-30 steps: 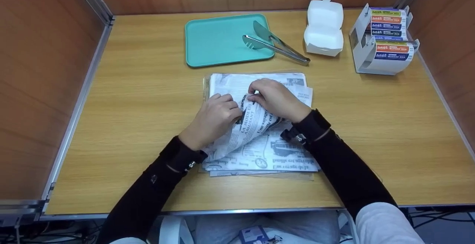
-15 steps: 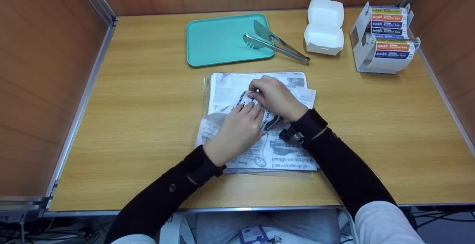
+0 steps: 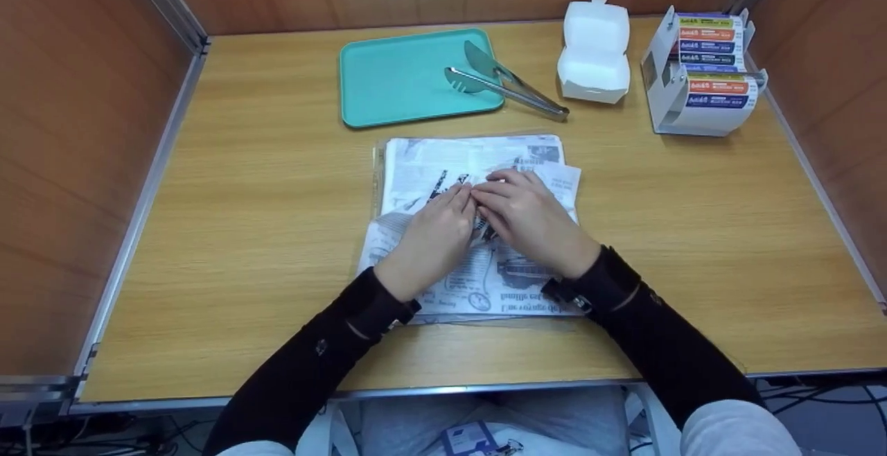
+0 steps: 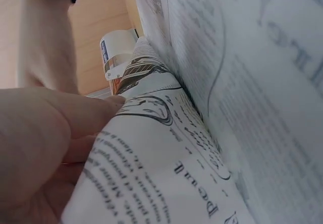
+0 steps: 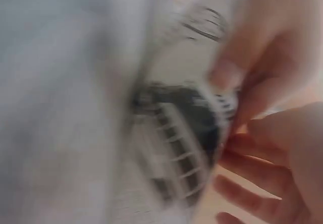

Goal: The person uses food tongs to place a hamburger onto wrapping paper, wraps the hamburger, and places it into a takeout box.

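My left hand [image 3: 433, 238] pinches a folded sheet of newsprint-patterned paper [image 4: 156, 138]; in the left wrist view its thumb lies along the fold. The folded part stands raised over a stack of similar sheets [image 3: 443, 154]. My right hand [image 3: 537, 224] is just right of the left one, its fingertips meeting the left fingers at the fold. In the blurred right wrist view its fingers [image 5: 247, 193] are spread and fairly straight beside the paper edge. Both hands cover much of the fold in the head view, and whatever lies inside it is hidden.
Behind the stack lies a green tray [image 3: 395, 85], with metal tongs [image 3: 516, 89] resting across its right edge. An open white clamshell box [image 3: 594, 57] stands farther right. A label dispenser [image 3: 707, 75] with coloured label rolls is at the back right. Wooden partitions enclose the table.
My left hand has moved right and up along the fold, its former corner let loose. The right hand has let go of the paper's top and shifted slightly down and right, fingers straighter.
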`<act>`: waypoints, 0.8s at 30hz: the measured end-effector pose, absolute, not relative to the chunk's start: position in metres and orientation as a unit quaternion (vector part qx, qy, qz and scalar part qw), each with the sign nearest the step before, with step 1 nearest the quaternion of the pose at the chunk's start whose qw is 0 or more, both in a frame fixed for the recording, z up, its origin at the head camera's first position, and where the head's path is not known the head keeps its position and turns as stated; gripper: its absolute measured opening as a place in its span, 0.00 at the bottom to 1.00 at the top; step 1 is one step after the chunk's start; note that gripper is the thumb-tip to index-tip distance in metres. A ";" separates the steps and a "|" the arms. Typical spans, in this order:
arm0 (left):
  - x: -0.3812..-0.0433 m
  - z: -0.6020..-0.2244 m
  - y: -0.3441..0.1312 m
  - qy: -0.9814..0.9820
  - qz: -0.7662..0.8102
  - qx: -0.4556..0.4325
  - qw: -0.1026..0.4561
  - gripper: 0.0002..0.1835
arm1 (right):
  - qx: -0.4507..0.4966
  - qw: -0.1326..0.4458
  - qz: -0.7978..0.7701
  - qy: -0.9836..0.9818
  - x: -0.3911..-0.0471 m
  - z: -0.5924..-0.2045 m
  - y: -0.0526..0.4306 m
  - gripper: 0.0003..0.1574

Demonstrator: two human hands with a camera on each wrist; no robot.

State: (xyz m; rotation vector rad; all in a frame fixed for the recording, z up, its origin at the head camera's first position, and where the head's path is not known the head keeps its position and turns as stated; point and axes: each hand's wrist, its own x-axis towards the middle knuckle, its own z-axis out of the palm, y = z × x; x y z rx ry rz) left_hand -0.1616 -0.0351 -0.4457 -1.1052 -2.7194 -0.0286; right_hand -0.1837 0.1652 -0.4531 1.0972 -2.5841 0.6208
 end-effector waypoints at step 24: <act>-0.126 -0.451 -0.090 -0.943 -0.137 -0.274 0.133 0.29 | 0.402 0.102 0.112 -0.903 -0.167 -0.462 0.162 0.29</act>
